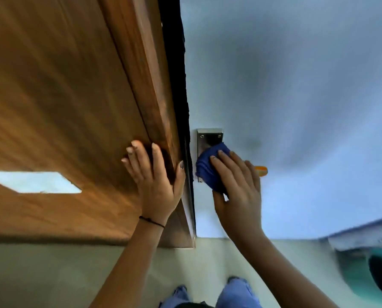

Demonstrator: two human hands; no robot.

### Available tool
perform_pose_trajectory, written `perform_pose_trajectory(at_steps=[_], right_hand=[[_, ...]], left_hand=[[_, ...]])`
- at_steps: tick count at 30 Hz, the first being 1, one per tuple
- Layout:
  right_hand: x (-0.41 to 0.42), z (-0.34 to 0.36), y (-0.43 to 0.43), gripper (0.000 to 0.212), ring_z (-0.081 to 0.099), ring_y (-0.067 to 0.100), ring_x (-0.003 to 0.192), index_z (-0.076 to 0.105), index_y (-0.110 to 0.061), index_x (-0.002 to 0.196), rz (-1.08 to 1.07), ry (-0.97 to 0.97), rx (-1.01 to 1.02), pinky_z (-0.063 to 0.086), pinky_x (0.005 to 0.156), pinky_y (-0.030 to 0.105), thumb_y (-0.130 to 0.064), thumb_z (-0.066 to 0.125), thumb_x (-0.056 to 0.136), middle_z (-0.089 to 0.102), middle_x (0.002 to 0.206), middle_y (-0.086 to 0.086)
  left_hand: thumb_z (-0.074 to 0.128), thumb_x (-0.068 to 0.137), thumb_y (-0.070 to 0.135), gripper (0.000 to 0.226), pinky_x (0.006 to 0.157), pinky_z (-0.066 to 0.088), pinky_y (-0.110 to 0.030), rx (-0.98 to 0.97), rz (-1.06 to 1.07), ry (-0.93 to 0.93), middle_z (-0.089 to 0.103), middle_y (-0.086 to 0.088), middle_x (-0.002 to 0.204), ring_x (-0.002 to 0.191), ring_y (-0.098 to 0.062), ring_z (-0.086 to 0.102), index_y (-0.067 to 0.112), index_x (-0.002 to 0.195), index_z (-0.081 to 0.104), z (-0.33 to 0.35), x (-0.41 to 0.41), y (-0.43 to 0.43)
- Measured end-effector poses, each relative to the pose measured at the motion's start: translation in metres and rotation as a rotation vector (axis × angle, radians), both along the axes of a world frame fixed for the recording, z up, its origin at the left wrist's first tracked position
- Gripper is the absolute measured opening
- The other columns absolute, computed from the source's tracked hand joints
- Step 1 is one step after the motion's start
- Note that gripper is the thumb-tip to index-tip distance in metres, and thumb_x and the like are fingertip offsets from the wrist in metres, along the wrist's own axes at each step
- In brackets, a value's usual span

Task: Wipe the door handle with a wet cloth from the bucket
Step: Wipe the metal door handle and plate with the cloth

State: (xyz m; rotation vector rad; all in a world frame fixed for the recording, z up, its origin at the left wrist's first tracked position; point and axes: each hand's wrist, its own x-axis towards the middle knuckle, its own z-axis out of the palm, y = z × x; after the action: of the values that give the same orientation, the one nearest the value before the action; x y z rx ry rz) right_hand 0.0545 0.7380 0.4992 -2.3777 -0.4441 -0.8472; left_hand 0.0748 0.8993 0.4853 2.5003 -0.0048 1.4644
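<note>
A pale blue door (274,96) carries a silver handle plate (207,138) near its left edge. My right hand (236,185) presses a bunched dark blue cloth (207,167) over the handle, which the cloth and hand mostly hide; an orange tip (261,170) sticks out to the right of my fingers. My left hand (156,174) rests flat, fingers spread, on the brown wooden door frame (74,107), holding nothing. A green bucket (381,270) sits on the floor at the lower right edge, partly cut off.
A dark gap (174,63) runs between the wooden frame and the blue door. Pale floor (52,274) lies below, with my blue trouser legs (236,292) at the bottom. A bright rectangular patch (34,182) shows on the wood at left.
</note>
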Motion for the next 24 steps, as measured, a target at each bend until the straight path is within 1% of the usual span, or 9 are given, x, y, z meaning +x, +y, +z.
perform_pose_trajectory(at_steps=[3,6,8,10,12,15,19,21,24], right_hand=[[-0.007,-0.009,0.025,0.046,0.045,0.030,0.134,0.058,-0.016,0.131,-0.110,0.057,-0.212,0.028,0.113,0.052,-0.021,0.054,0.085,0.057,0.137,0.009],[-0.009,-0.007,0.030,0.048,0.043,0.029,0.136,0.054,-0.019,0.135,-0.173,0.098,-0.313,0.027,0.113,0.048,-0.042,0.050,0.093,0.053,0.141,0.008],[-0.004,-0.001,0.027,0.046,0.048,0.029,0.130,0.056,-0.020,0.132,-0.199,0.076,-0.392,0.030,0.108,0.043,-0.043,0.048,0.094,0.056,0.137,0.008],[0.004,0.001,0.019,0.042,0.054,0.030,0.122,0.056,-0.018,0.130,-0.216,0.048,-0.474,0.033,0.100,0.039,-0.037,0.053,0.092,0.059,0.132,0.008],[0.010,0.001,0.009,0.043,0.056,0.032,0.117,0.056,-0.017,0.129,-0.232,0.069,-0.475,0.034,0.094,0.038,-0.032,0.058,0.088,0.060,0.129,0.009],[0.012,0.001,0.011,0.047,0.056,0.033,0.113,0.056,-0.016,0.128,-0.237,0.111,-0.400,0.038,0.094,0.042,-0.027,0.065,0.083,0.061,0.126,0.011],[0.011,0.000,0.025,0.048,0.054,0.032,0.115,0.056,-0.017,0.129,-0.211,0.113,-0.421,0.037,0.097,0.042,-0.026,0.062,0.082,0.059,0.128,0.011],[0.014,0.002,0.014,0.046,0.055,0.030,0.113,0.056,-0.018,0.130,-0.186,0.112,-0.451,0.039,0.096,0.041,-0.027,0.061,0.084,0.060,0.127,0.008],[0.015,0.004,-0.008,0.040,0.058,0.026,0.111,0.057,-0.021,0.128,-0.220,0.137,-0.428,0.039,0.099,0.042,-0.033,0.056,0.089,0.063,0.122,0.002]], left_hand=[[0.048,0.093,0.042,0.084,0.119,-0.010,-0.039,0.099,-0.045,0.005,-0.026,0.003,0.156,0.145,-0.015,-0.019,0.022,0.151,-0.010,-0.004,0.000,0.012],[0.043,0.094,0.046,0.081,0.118,-0.012,-0.038,0.125,-0.074,0.007,-0.025,0.002,0.156,0.145,-0.015,-0.020,0.021,0.151,-0.009,-0.005,0.000,0.018],[0.040,0.095,0.047,0.078,0.118,-0.012,-0.038,0.140,-0.085,-0.002,-0.025,0.001,0.156,0.145,-0.015,-0.021,0.021,0.151,-0.009,-0.007,0.000,0.019],[0.039,0.095,0.047,0.078,0.118,-0.013,-0.038,0.155,-0.083,-0.006,-0.026,0.000,0.156,0.145,-0.016,-0.021,0.020,0.151,-0.009,-0.006,0.001,0.020],[0.039,0.096,0.047,0.078,0.118,-0.013,-0.038,0.162,-0.085,-0.009,-0.025,-0.001,0.156,0.145,-0.016,-0.021,0.020,0.151,-0.008,-0.006,0.001,0.022],[0.037,0.096,0.048,0.076,0.118,-0.012,-0.038,0.171,-0.094,-0.007,-0.025,-0.001,0.157,0.145,-0.016,-0.020,0.020,0.151,-0.008,-0.007,0.000,0.023],[0.038,0.096,0.046,0.077,0.118,-0.011,-0.038,0.172,-0.089,-0.024,-0.024,-0.001,0.157,0.145,-0.017,-0.020,0.019,0.152,-0.007,-0.007,0.002,0.024],[0.043,0.094,0.045,0.080,0.118,-0.012,-0.038,0.170,-0.088,-0.021,-0.024,-0.002,0.157,0.145,-0.017,-0.020,0.019,0.152,-0.008,-0.007,0.002,0.023],[0.046,0.092,0.044,0.084,0.118,-0.012,-0.039,0.179,-0.083,-0.023,-0.025,-0.002,0.157,0.145,-0.018,-0.021,0.018,0.152,-0.008,-0.008,0.002,0.024]])
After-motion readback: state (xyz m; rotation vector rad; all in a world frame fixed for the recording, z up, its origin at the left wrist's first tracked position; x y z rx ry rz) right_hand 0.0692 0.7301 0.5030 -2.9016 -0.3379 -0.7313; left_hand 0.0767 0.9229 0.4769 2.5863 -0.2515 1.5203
